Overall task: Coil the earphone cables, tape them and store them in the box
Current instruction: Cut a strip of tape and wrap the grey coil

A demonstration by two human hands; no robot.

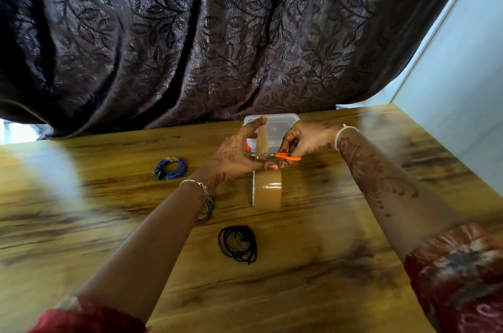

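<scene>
Black coiled earphones [237,244] lie on the table [313,292], in front of the upright tape roll [268,189]. Blue coiled earphones [171,168] lie left of the roll. The left hand [235,156] pinches the tape strip [262,139] raised from the roll. The right hand [303,139] grips orange scissors [284,156], blades at the strip. The clear box [277,126] sits behind the roll.

Glossy wood-grain table [313,292], shiny brown tape roll [268,188], clear plastic box [283,126]
</scene>
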